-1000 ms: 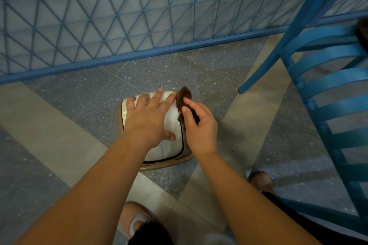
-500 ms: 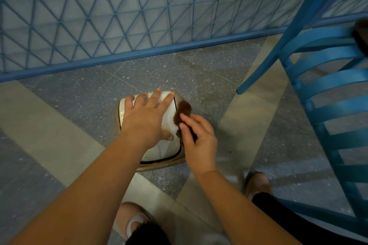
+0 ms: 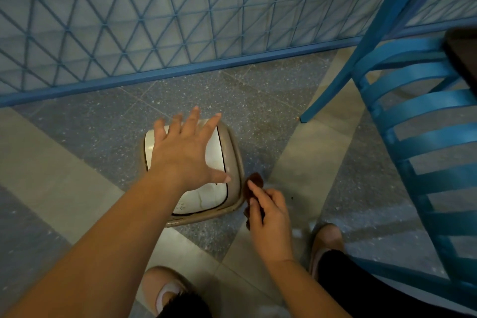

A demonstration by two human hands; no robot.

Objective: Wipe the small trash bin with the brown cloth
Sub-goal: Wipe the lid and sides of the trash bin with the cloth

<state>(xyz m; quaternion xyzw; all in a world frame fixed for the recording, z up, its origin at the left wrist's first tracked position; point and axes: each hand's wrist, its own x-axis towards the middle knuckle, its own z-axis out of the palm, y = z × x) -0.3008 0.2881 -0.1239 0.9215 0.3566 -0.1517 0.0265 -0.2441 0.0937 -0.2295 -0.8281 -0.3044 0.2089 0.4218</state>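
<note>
Step in hand, as I judged it: wiping the right side wall of the small trash bin (image 3: 233,152) with the brown cloth (image 3: 254,183). To do it well I needed the bin pinned so it wouldn't slide on the floor (image 3: 258,100), cloth pressed flat on the beige wall, strokes running along the rim and down the side, and the cloth re-bunched so more of it met the plastic than my fingertips.

My left hand (image 3: 184,152) lay flat on the white lid (image 3: 214,147), fingers spread wide and open, gripping nothing, thumb pointing toward the bin's right edge. It looked like a steadying press; how hard, I couldn't tell.

My right hand (image 3: 268,217) was closed on the cloth, pinched between thumb and fingers (image 3: 251,187). Cloth stuck out dark past the fingertips at the top and showed a little below the hand too.

The bin stood on the floor near the blue lattice wall (image 3: 154,20), straight ahead of my feet. Its near right corner sat just beside my right fingers, to their left. Cloth was at the bin's right wall; whether it actually touched, I couldn't tell, the edge was dark there. Blue chair (image 3: 426,121) stood to the right, well apart from the bin, and didn't look to be in the way of the stroke.
</note>
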